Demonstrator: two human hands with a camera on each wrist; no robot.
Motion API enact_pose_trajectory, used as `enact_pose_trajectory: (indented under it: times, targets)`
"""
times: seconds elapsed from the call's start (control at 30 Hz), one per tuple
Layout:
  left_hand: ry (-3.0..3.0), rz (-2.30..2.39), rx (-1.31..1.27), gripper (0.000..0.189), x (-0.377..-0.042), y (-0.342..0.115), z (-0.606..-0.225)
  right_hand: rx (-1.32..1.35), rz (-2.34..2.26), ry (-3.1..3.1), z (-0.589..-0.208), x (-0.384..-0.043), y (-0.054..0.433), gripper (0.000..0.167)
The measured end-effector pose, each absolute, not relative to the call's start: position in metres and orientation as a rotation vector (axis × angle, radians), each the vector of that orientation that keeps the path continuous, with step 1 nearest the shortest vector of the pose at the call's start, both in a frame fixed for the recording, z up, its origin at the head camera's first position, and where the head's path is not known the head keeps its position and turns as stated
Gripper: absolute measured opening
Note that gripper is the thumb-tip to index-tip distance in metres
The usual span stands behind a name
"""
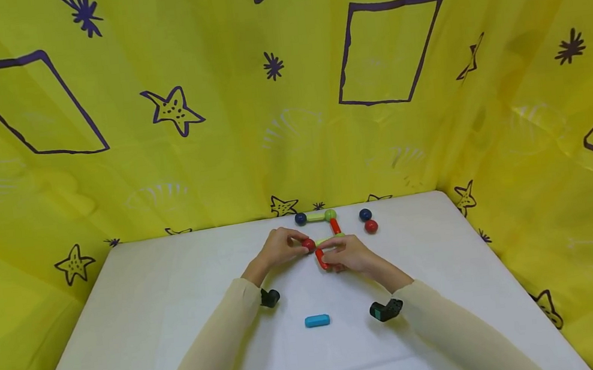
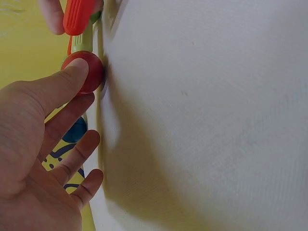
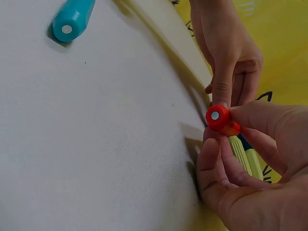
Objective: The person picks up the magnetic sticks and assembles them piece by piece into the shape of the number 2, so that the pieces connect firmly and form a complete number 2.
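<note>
My left hand pinches a red ball between thumb and fingertips. A light green rod runs from that ball toward a green ball, which my right hand partly covers in the head view. With thumb and fingers, my right hand holds a red rod, whose pale round end faces the right wrist camera. This rod's far end is right by the red ball. From the covered green ball, another red rod leads back to a green ball; a green rod links that to a dark blue ball.
A loose blue rod lies nearer on the white table. Right of the joined pieces sit a dark blue ball and a red ball. A yellow patterned curtain stands behind the table and along its sides.
</note>
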State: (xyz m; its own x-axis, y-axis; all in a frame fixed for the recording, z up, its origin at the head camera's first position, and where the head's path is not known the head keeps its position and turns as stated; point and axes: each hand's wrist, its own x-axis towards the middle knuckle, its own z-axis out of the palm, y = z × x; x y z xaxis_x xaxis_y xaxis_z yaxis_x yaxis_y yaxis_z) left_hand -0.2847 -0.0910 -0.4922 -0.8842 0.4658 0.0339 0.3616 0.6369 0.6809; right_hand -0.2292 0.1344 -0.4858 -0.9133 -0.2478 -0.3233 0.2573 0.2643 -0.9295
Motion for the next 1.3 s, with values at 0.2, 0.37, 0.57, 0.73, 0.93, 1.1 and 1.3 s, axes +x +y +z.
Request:
enact_pose_trajectory:
  times: [0.2,0.37,0.57,0.73,0.93,1.1,1.3]
  targets:
    - [2.702,1.084,0.680,0.026,-0.285,-0.090,-0.493,0.051,-1.704,2.117,-0.486,-0.235,0.128,0.033]
    - [2.703,1.083,0.691,0.026,-0.285,-0.090,-0.494,0.085,-1.717,2.108,-0.485,-0.237,0.123,0.033]
    - [2.710,1.081,0.724,0.026,-0.285,-0.091,-0.495,0.097,-1.687,2.131,-0.482,-0.237,0.119,0.031]
    - [2.715,1.081,0.726,0.026,-0.285,-0.091,-0.494,0.071,-1.671,2.161,-0.483,-0.237,0.119,0.029]
    - [2.715,1.090,0.736,0.026,-0.284,-0.091,-0.494,-0.105,-1.601,2.249,-0.488,-0.235,0.121,0.031]
    - [2.719,1.087,0.727,0.025,-0.284,-0.091,-0.494,-0.151,-1.605,2.252,-0.491,-0.233,0.121,0.034]
    - [2.720,1.083,0.736,0.025,-0.284,-0.091,-0.493,-0.146,-1.589,2.317,-0.493,-0.229,0.116,0.034]
